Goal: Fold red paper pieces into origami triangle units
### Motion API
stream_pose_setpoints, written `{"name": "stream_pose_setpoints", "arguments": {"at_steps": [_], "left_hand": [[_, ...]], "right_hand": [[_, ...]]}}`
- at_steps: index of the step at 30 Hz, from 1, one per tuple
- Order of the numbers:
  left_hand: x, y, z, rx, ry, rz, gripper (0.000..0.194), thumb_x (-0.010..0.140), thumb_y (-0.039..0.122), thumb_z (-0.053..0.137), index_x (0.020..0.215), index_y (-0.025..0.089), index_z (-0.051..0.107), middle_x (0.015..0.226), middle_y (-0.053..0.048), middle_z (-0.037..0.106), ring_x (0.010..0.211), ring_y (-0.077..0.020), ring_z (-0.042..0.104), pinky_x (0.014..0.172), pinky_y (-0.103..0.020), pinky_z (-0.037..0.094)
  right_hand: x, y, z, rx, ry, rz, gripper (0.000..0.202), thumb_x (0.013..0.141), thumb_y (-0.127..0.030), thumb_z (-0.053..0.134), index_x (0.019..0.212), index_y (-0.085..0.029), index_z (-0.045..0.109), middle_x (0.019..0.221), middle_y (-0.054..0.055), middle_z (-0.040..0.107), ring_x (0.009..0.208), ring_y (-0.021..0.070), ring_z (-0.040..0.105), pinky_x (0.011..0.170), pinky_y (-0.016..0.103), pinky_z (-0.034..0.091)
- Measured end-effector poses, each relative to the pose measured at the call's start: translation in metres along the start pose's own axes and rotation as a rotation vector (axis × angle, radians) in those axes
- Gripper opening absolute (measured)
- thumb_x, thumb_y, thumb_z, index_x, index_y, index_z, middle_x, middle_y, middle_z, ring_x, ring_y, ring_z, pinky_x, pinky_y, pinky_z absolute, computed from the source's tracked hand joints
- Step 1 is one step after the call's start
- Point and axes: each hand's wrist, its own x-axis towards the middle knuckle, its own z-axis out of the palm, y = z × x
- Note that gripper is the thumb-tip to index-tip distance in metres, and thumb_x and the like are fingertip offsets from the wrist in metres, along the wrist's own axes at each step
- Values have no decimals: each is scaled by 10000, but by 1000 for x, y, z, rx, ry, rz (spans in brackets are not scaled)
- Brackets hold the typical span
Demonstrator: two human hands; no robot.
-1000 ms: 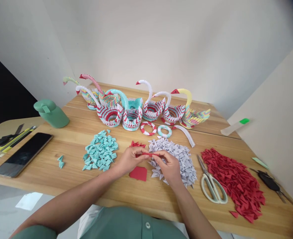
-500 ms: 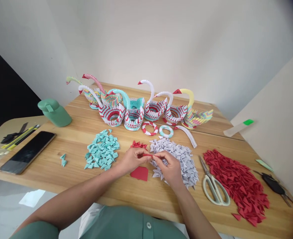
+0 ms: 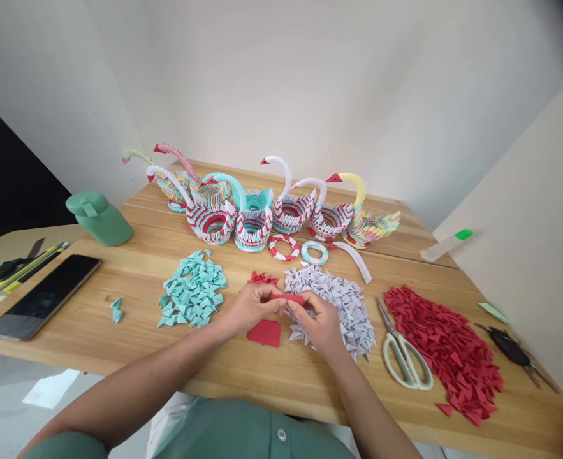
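Observation:
A narrow folded strip of red paper (image 3: 287,298) is pinched between my two hands. My left hand (image 3: 255,308) grips its left end, and the thumb and fingers of my right hand (image 3: 318,319) close on its right end. Just below them on the table lie flat red paper pieces (image 3: 264,334). Behind my left hand sits a small heap of folded red triangles (image 3: 263,278). A large pile of white folded paper pieces (image 3: 336,299) spreads behind and beside my right hand.
Several paper swans (image 3: 257,223) stand at the back, with two paper rings (image 3: 284,255) before them. Turquoise pieces (image 3: 192,290), a phone (image 3: 44,296) and a green bottle (image 3: 100,220) are on the left. Scissors (image 3: 408,360), a red pile (image 3: 446,347) and keys (image 3: 513,347) occupy the right.
The red strip now shows its length between my fingers, where before it looked thinner and more covered. My hands stay in nearly the same place; the view has shifted slightly.

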Motion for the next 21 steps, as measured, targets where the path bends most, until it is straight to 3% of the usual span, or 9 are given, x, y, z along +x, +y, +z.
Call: {"name": "stream_pose_setpoints", "arguments": {"at_steps": [14, 21], "left_hand": [[3, -10, -1, 2, 19, -23, 286, 797, 370, 628, 663, 124, 573, 592, 19, 541, 547, -79, 438, 531, -194, 329], [1, -3, 0, 35, 58, 6, 313, 782, 375, 634, 608, 128, 555, 547, 33, 500, 515, -70, 386, 504, -197, 282]], "right_hand": [[1, 0, -1, 46, 8, 54, 221, 861, -352, 574, 734, -179, 625, 597, -31, 539, 530, 113, 454, 504, 214, 355], [1, -2, -2, 176, 13, 145, 252, 847, -378, 598, 686, -184, 593, 574, -26, 557, 501, 112, 468, 475, 212, 361]]}}
